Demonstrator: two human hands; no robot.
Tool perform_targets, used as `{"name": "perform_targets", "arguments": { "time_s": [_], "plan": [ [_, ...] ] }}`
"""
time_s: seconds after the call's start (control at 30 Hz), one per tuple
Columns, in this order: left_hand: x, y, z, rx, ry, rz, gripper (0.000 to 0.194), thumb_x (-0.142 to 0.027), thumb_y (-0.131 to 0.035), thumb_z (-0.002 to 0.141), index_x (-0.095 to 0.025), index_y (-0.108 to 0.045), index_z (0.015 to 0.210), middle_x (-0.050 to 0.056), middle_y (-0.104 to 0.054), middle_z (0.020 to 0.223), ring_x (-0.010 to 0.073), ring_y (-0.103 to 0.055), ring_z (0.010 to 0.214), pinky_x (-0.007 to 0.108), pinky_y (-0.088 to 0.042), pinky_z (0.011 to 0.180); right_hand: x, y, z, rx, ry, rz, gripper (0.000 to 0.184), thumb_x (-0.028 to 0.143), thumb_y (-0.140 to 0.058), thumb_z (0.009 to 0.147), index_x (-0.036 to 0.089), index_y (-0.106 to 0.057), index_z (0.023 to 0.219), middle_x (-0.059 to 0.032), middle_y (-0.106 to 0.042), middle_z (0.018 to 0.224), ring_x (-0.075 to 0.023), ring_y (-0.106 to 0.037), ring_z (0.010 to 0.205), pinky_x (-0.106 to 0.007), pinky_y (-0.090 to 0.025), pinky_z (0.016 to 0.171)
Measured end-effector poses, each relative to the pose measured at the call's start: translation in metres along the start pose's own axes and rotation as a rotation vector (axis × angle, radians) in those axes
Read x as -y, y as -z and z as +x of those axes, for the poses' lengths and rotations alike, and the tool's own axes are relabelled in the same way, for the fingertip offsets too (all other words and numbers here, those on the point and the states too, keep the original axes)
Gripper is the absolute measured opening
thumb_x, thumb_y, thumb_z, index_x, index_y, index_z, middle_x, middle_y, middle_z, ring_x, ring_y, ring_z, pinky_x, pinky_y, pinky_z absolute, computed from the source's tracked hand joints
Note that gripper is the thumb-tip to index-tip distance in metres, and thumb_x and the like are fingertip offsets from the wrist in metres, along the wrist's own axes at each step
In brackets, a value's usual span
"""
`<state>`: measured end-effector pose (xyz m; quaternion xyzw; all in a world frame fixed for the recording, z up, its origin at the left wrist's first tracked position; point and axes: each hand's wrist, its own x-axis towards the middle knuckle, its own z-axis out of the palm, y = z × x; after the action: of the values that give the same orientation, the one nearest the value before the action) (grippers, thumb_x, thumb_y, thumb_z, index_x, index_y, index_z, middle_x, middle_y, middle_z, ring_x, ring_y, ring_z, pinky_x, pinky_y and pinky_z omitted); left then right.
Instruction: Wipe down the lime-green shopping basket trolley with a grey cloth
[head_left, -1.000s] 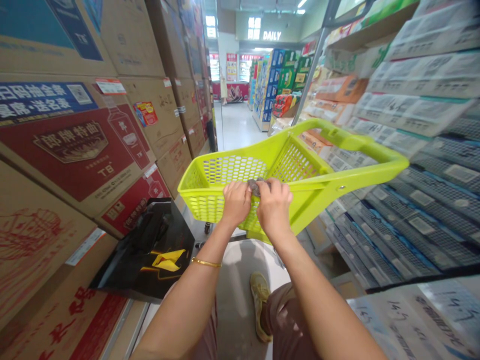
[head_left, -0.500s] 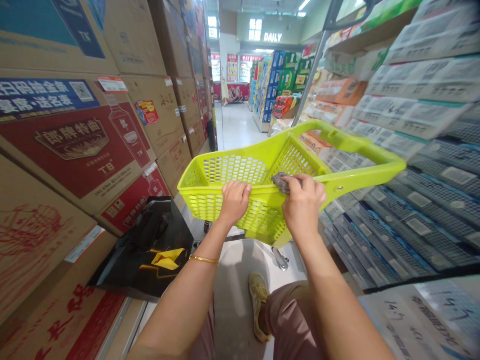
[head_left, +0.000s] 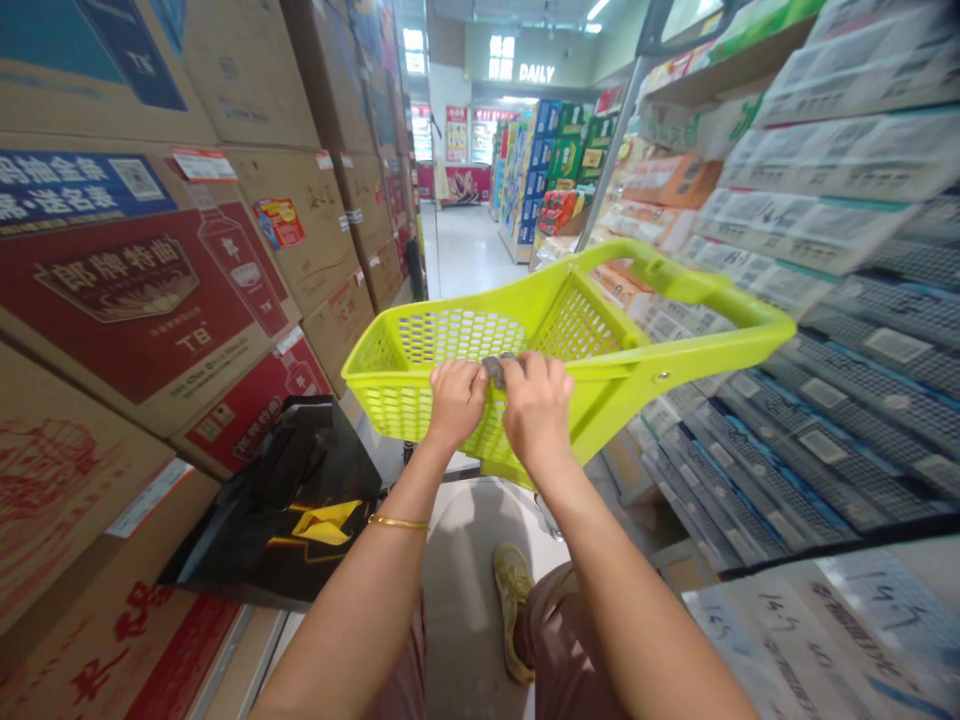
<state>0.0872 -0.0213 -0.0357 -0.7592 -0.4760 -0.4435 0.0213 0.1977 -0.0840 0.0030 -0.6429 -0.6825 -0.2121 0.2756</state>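
Observation:
A lime-green plastic shopping cart basket [head_left: 611, 395] with honeycomb-holed walls stands across in front of me, its long looped handle pointing right. My left hand [head_left: 456, 400] is closed over the basket's near rim, thumb towards the right. Just beside it, my right hand [head_left: 537, 402] presses a crumpled grey cloth [head_left: 494, 371] on the same rim. Most of the cloth is hidden under the fingers. The inside wall of the basket shows behind both hands.
Stacked cartons [head_left: 112, 290] rise on the left, with a black bag [head_left: 277, 500] below them. Packs of tissue paper [head_left: 817, 230] are piled on the right. My shoe [head_left: 512, 600] is on the floor under the cart. An aisle with shelves [head_left: 517, 180] runs ahead.
My right hand has slid the cloth left along the rim, close to my left hand. My left hand keeps its hold on the rim. The view has shifted slightly.

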Motion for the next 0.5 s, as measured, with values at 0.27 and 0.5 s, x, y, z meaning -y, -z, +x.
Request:
{"name": "perform_targets", "arguments": {
  "time_s": [0.27,0.5],
  "plan": [
    [0.005,0.005,0.0,0.037,-0.022,0.001,0.029,-0.028,-0.035,0.092,-0.02,-0.05,0.068,0.003,-0.059,0.074,0.018,-0.049,0.078,0.033,-0.034,0.075,0.007,-0.001,0.002,0.003,0.006,0.016,0.025,0.021,-0.039,0.092,0.022,-0.06,0.105,-0.009,-0.057,0.101,-0.0217,-0.04,0.09,-0.033,-0.027,0.073],
    [0.01,0.014,0.002,0.098,-0.017,-0.041,0.034,-0.034,-0.032,0.094,-0.02,-0.057,0.075,0.003,-0.063,0.08,0.0173,-0.052,0.082,0.033,-0.035,0.079,-0.04,0.027,-0.005,-0.135,-0.09,-0.039,0.032,0.012,-0.042,0.083,0.023,-0.062,0.106,-0.0097,-0.056,0.108,-0.0238,-0.039,0.094,-0.036,-0.027,0.073]
  ]
}}
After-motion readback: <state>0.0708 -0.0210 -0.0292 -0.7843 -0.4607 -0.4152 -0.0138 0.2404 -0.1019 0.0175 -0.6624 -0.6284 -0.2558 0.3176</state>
